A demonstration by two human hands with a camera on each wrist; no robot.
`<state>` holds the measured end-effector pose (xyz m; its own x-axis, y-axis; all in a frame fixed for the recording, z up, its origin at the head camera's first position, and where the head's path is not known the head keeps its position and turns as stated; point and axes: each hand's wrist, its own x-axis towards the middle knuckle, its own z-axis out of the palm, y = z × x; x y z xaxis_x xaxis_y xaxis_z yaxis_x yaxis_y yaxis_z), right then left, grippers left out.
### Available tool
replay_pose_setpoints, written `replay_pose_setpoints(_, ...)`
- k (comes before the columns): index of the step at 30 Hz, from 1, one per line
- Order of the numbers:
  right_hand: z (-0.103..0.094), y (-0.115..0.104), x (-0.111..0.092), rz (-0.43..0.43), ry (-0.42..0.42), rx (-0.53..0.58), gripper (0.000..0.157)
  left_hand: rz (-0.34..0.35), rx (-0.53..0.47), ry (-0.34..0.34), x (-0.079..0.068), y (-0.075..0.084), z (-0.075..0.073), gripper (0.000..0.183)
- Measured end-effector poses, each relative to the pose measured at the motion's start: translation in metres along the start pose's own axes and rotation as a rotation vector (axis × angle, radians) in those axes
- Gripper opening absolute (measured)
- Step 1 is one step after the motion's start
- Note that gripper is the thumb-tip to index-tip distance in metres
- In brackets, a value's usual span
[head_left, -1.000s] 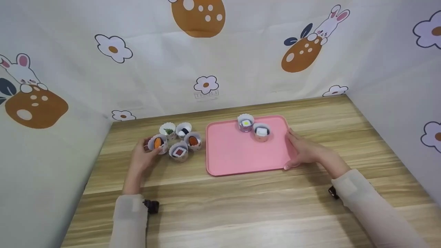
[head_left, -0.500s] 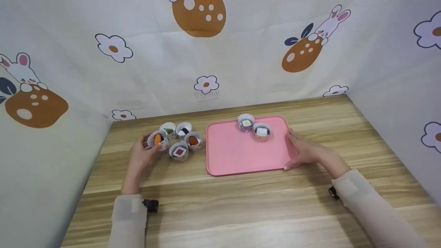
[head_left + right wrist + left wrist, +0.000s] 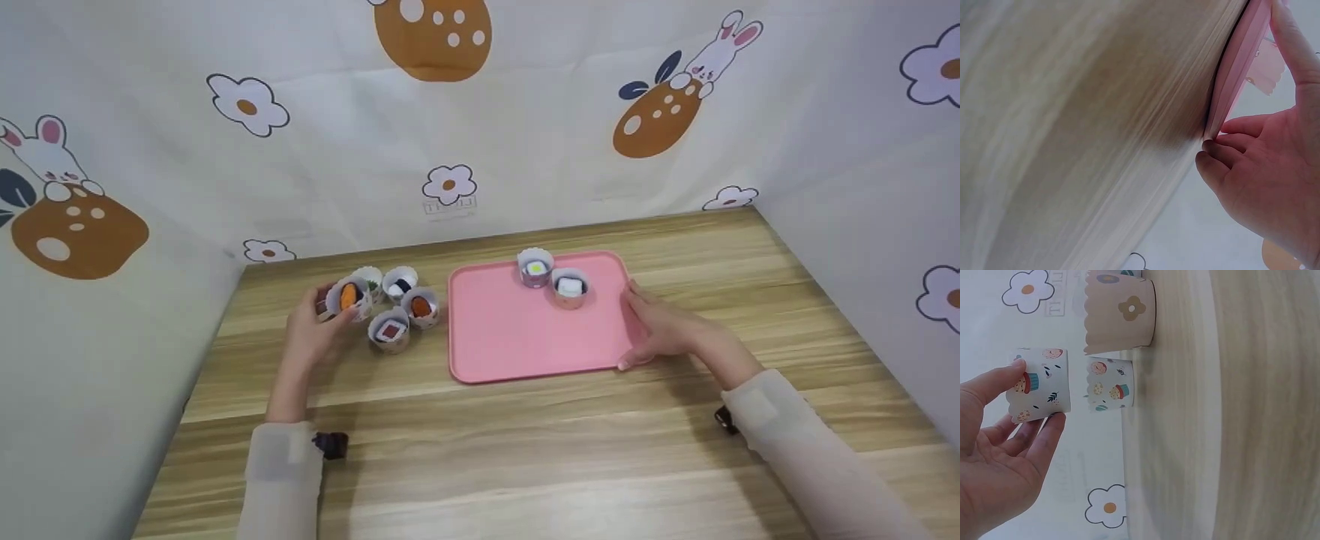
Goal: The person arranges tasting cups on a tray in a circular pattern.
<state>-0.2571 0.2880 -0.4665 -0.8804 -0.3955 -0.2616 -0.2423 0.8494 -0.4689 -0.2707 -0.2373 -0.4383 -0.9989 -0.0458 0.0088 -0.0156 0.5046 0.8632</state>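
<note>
My left hand [image 3: 309, 334] holds a white paper baking cup [image 3: 1053, 391] between thumb and fingers, off the table. Inside it lies an orange sushi-like piece [image 3: 349, 295]; cupcake prints show on its wall. Close by stand a cup with something green [image 3: 372, 283], a cup with a white and black piece [image 3: 400, 285], a cup with a reddish-brown piece [image 3: 421, 309] and a cup with a square roll [image 3: 389, 331]. My right hand [image 3: 664, 326] rests along the right edge of the pink tray [image 3: 510, 345], fingers and thumb spread and touching the rim.
On the tray's far part stand a cup with a yellow-centred white piece [image 3: 535, 268] and a cup with a white block [image 3: 570, 289]. A printed cloth [image 3: 360, 150] hangs behind and beside the wooden table [image 3: 480, 457].
The held cup has risen slightly and moved away from me, a little to the right, now partly covering the cup with the green piece. My right hand and the tray stay put.
</note>
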Motion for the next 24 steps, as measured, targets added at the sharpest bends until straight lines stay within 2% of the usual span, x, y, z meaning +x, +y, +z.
replay_pose_setpoints(9,0.001,0.002,0.001,-0.001,0.0,-0.001,0.132,0.046,-0.021,0.009,0.0,0.009,0.006,0.058)
replay_pose_setpoints(24,0.002,0.002,0.001,0.001,0.009,-0.006,0.134,0.112,-0.105,-0.033,-0.001,0.027,0.024,0.06)
